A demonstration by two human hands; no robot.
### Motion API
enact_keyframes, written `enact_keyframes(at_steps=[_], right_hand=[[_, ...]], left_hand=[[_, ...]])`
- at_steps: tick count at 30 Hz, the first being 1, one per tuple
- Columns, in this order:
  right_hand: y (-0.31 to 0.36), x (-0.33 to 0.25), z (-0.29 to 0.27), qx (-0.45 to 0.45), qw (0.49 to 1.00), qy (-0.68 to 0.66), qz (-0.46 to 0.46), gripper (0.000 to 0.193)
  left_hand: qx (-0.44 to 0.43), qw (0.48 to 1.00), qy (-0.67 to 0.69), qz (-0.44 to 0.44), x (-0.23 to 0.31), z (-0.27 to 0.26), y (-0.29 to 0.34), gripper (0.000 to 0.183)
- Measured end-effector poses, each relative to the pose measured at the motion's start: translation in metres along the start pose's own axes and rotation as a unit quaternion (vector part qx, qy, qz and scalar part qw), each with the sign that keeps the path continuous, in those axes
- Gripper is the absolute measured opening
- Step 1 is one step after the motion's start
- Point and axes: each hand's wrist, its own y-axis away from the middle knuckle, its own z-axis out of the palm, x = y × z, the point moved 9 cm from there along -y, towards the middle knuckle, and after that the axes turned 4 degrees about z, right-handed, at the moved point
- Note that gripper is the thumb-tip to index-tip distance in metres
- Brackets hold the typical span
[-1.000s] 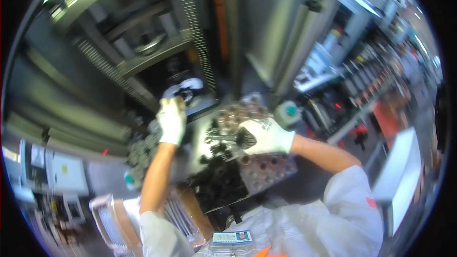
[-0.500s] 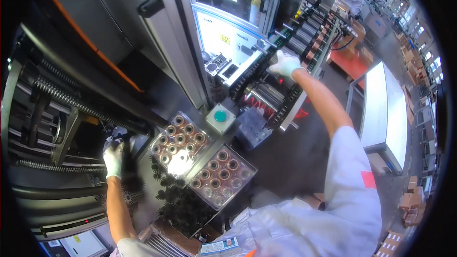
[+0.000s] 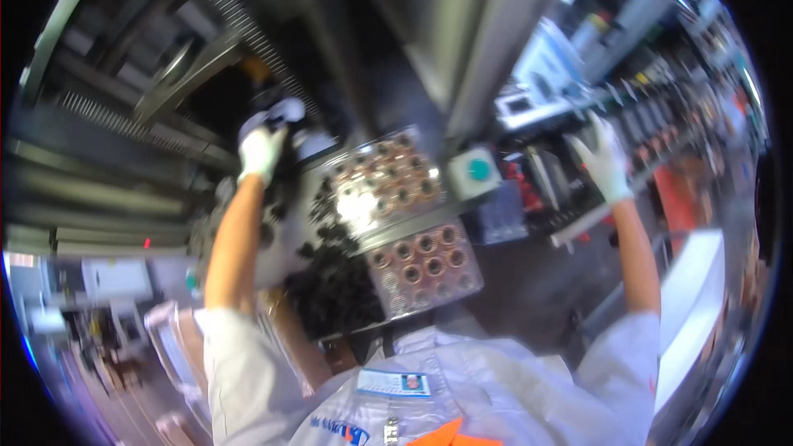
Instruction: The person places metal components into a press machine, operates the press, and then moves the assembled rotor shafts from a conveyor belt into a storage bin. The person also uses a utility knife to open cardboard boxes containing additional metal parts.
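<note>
My left hand point(image 3: 261, 154), in a white glove, is at the machine on the left. Its fingers are bent around a dark piece beside a shiny grey part point(image 3: 287, 110); blur hides what kind of piece it is. My right hand point(image 3: 605, 161), also gloved, hovers over the near end of a roller conveyor point(image 3: 545, 175) with fingers spread and nothing visible in them. Between my arms lie two clear plastic trays holding copper-coloured rings point(image 3: 425, 243) with dark centres. Left of the trays is a heap of black toothed parts point(image 3: 334, 289).
A pale box with a green push button point(image 3: 479, 169) stands right of the far tray. Beside it are clear plastic containers point(image 3: 501, 215). Metal frame posts point(image 3: 487, 41) rise ahead. A white panel point(image 3: 690, 306) stands at the right, and springs and bars point(image 3: 107, 116) fill the left.
The whole view has swung, moving the trays and machine rightward in the picture. My right hand now shows its fingers spread over the conveyor. My left hand remains at the machine.
</note>
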Motion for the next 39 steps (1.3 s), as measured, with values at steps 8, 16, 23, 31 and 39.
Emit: enact_keyframes(at_steps=[8, 16, 23, 31, 39], right_hand=[[0.102, -0.178, 0.020, -0.148, 0.950, -0.247, -0.121, 0.035], [0.151, -0.402, 0.073, -0.214, 0.873, -0.283, -0.336, 0.034], [0.134, -0.508, 0.172, -0.207, 0.878, -0.192, -0.387, 0.043], [0.140, -0.570, 0.223, -0.243, 0.852, -0.130, -0.446, 0.018], [0.124, -0.522, 0.134, -0.367, 0.818, -0.353, -0.268, 0.030]], left_hand=[[-0.055, 0.991, -0.094, 0.079, 0.023, 0.000, 0.053, 0.060], [-0.144, 0.975, -0.141, 0.094, 0.013, 0.007, 0.043, 0.049], [0.099, 0.994, -0.005, -0.054, -0.024, -0.165, 0.192, 0.053], [-0.022, 0.990, -0.093, -0.100, -0.185, -0.163, 0.357, 0.044], [0.043, 0.997, -0.030, 0.065, -0.027, -0.128, 0.252, 0.048]])
